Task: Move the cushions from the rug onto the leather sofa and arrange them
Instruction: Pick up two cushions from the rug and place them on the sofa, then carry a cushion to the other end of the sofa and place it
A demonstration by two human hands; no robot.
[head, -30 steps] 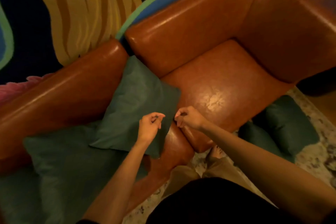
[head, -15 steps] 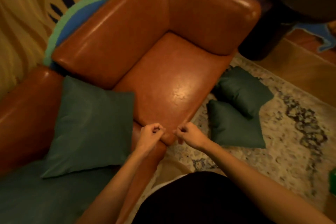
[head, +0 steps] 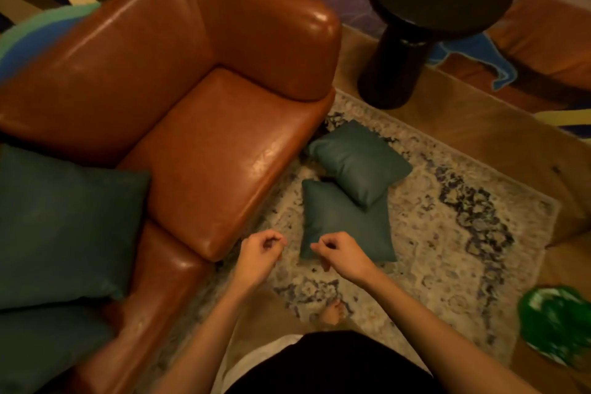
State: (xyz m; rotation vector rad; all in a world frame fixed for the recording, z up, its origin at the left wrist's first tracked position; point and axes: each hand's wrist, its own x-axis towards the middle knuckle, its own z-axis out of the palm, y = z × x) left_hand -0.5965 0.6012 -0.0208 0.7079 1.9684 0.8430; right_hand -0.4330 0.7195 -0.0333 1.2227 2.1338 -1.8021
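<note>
- at the far left, a big cushion [head: 64, 227] leans on the sofa [head: 204, 150] back, with another cushion [head: 41, 345] lying below it; the right-hand seat is bare leather.
- our left hand [head: 260, 254] hovers loosely curled over the rug [head: 447, 249], just off the seat's front corner, holding nothing.
- our right hand [head: 340, 254] is half closed the same way, empty, over the near corner of the lower cushion [head: 339, 227].
- the upper cushion [head: 358, 163] overlaps that one, both on the rug right beside the sofa; well to the right lies a green thing [head: 556, 326], too blurred to name.
- risk, as we judge it: pulling the lower cushion first could drag or tip the upper one, since it rests partly on top; a one-corner pinch could let the soft cover slip.
- also, a bare foot [head: 332, 313] stands near the cushions, so a step forward could tread on one.
- against half a second ago: the view has swung right, both hands have left the seat edge and now hang over the rug, and a dark round table [head: 415, 9] shows fully.
</note>
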